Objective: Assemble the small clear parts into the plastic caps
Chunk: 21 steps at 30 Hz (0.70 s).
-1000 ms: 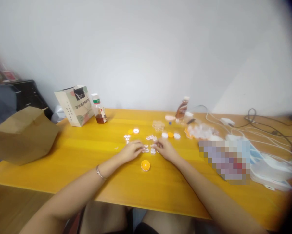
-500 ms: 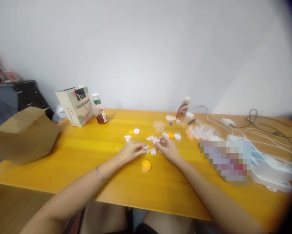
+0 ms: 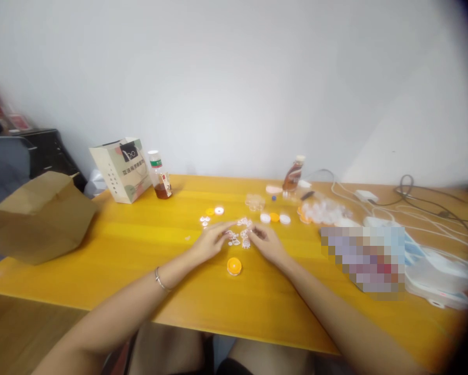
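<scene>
Several small white cut-out pieces [image 3: 244, 240] lie in a loose cluster on the wooden table, between my two hands. My left hand [image 3: 210, 242] rests at the cluster's left side, fingers stretched over it and thumb apart, with nothing visible in its grasp. On the other side, my right hand [image 3: 268, 242] has its fingertips at the edge of the pieces, fingers loosely apart; whether a fingertip touches one is too blurred to tell. Nearer to me sits a round orange-and-white disc stack [image 3: 234, 266]. Beyond my left hand are small white discs [image 3: 204, 220].
Farther back lie white and orange discs [image 3: 275, 217], clear plastic pieces [image 3: 254, 201] and a pile of clear plastic [image 3: 325, 210]. A paper bag [image 3: 126, 172], a jar [image 3: 162, 179] and a drink bottle [image 3: 293, 174] stand near the wall. Cables [image 3: 421, 208] spread at right.
My right fingers have come away from a small white piece they held and spread a little. That piece now lies among the others. My left fingers have stretched farther over the cluster.
</scene>
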Motion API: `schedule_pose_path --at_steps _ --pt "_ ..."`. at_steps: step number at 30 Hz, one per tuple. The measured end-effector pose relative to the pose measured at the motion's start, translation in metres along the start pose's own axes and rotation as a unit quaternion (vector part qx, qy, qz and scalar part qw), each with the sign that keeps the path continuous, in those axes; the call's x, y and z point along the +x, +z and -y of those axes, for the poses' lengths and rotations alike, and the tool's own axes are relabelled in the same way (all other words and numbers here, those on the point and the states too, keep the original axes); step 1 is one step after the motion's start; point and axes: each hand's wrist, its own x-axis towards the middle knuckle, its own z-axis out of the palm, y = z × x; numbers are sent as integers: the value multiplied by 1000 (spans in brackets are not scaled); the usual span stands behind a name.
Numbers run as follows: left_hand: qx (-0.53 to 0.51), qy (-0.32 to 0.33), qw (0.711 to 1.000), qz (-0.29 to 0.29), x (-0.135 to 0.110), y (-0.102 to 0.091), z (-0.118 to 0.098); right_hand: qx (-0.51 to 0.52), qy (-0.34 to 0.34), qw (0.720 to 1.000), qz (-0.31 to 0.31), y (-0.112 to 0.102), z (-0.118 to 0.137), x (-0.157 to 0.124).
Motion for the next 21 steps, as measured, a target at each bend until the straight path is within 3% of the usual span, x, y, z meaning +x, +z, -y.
schedule_pose_path --at_steps 6,10,13,17,21 --pt "-37 -23 999 7 2 3 -1 65 32 997 11 5 0 0" --pt "-149 -103 983 -34 5 4 -4 170 78 982 9 13 -1 -2" --pt "-232 -128 962 -65 6 5 -12 222 95 970 10 19 1 -4" --pt "-246 -117 959 -74 4 7 -23 264 98 959 28 24 5 -6" --pt "-147 -54 981 -112 4 6 -26 294 96 951 32 27 7 -6"
